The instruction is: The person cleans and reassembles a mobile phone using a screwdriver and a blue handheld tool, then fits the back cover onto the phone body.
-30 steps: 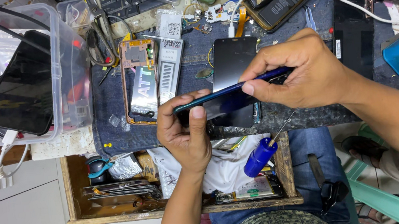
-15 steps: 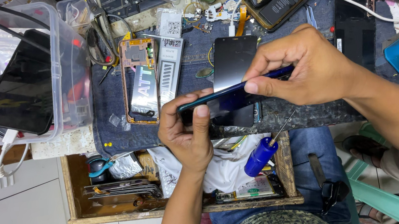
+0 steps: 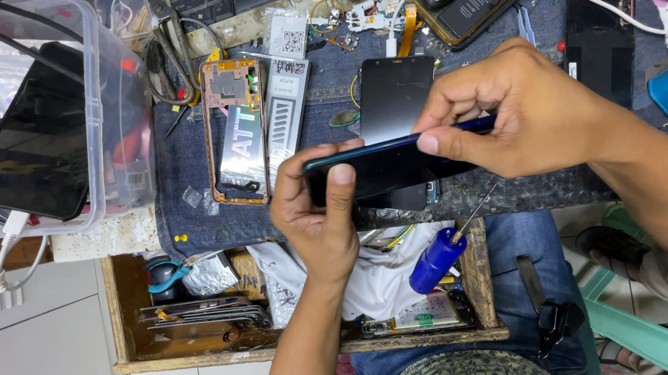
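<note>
Dark blue glossy smartphone [image 3: 387,167], slim and rectangular, being held edge-up just above the front of the table [image 3: 524,192], between both hands. Left hand [image 3: 320,215] cupping it from below, grip wrapped round the phone's left end, thumb lying flat across the dark face. Right hand [image 3: 527,115] coming in from the right, grip pinching the phone's upper right edge between thumb and curled fingers. Blue-handled screwdriver with thin metal shaft [image 3: 443,252] sticking out below the right hand, near the phone; how it is held cannot be told. Lying just behind the phone on the worn denim cloth [image 3: 189,198] covering the table: black flat screen panel [image 3: 394,98], and left of it an orange-rimmed opened phone frame [image 3: 236,131]. Sitting further left, a clear plastic storage box [image 3: 105,114] with a black tablet [image 3: 28,146] leaning on it. Hanging open below the table edge, a cluttered wooden drawer [image 3: 124,327].
</note>
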